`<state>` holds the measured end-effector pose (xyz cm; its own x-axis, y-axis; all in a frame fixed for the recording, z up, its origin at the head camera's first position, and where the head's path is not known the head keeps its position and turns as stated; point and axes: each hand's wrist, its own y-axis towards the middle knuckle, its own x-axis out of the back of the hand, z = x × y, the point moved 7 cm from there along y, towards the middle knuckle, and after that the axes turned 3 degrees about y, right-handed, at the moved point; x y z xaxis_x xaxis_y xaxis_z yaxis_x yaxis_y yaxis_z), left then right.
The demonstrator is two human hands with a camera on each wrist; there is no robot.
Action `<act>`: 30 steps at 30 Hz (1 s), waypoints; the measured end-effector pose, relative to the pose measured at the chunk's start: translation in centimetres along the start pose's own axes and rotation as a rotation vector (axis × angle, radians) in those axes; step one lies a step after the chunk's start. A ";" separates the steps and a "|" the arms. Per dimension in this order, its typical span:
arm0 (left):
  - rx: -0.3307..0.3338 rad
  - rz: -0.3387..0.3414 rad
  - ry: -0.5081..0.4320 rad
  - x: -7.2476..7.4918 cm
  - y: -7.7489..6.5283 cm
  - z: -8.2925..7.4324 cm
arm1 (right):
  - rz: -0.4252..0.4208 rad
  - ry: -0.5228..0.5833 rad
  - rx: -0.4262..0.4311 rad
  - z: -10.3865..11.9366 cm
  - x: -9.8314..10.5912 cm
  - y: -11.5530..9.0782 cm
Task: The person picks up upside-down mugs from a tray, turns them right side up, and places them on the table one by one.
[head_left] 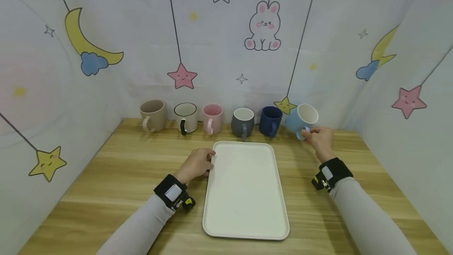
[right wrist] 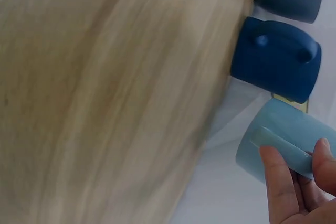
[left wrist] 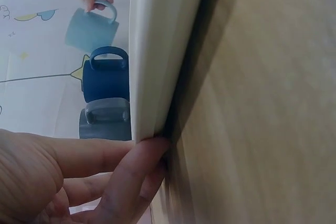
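Note:
My right hand (head_left: 321,141) grips a light blue mug (head_left: 293,121) by its handle, at the right end of a row of mugs. In the right wrist view the mug (right wrist: 283,129) is tilted and raised off the wooden table, with the thumb and fingers round its handle. My left hand (head_left: 197,162) pinches the left edge of a white rectangular tray (head_left: 245,192), near its far corner. Seen from the left wrist, thumb and fingertips meet at the rim of the tray (left wrist: 157,51). A dark blue mug (head_left: 270,122) stands nearest to the light blue one.
Along the back of the wooden table (head_left: 106,192) stand a beige mug (head_left: 155,116), a white mug with black rim (head_left: 189,120), a pink mug (head_left: 214,119) and a grey mug (head_left: 240,123). A patterned cloth (head_left: 226,50) hangs close behind them, with side walls left and right.

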<state>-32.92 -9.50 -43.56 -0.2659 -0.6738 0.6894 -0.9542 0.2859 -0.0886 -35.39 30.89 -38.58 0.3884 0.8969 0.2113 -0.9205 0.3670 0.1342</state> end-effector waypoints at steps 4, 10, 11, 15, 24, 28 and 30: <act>-0.012 0.001 0.003 0.0 0.2 -0.4 | 0.012 -0.070 -0.041 -0.8 0.1 0.4; -0.016 0.001 0.005 0.0 0.2 -0.5 | 0.019 -0.148 -0.056 -1.6 0.4 0.8; -0.015 0.000 0.004 0.1 0.2 -0.5 | 0.018 -0.164 -0.052 -1.6 0.4 0.9; -0.009 0.001 0.006 0.1 0.2 -0.5 | 0.025 -0.222 -0.039 -1.6 0.2 1.3; -0.027 -0.008 0.012 0.2 0.2 -0.2 | 0.052 -0.318 -0.081 -1.5 -0.5 1.4; -0.026 -0.009 -0.003 0.2 0.1 -0.1 | 0.066 -0.347 -0.090 -1.4 -0.7 1.7; -0.024 -0.010 -0.004 0.2 0.1 0.0 | 0.066 -0.351 -0.090 -1.3 -0.8 1.8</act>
<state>-33.02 -9.60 -43.41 -0.2573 -0.6795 0.6871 -0.9531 0.2956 -0.0646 -37.37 31.14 -39.77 0.3047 0.7861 0.5377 -0.9381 0.3452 0.0269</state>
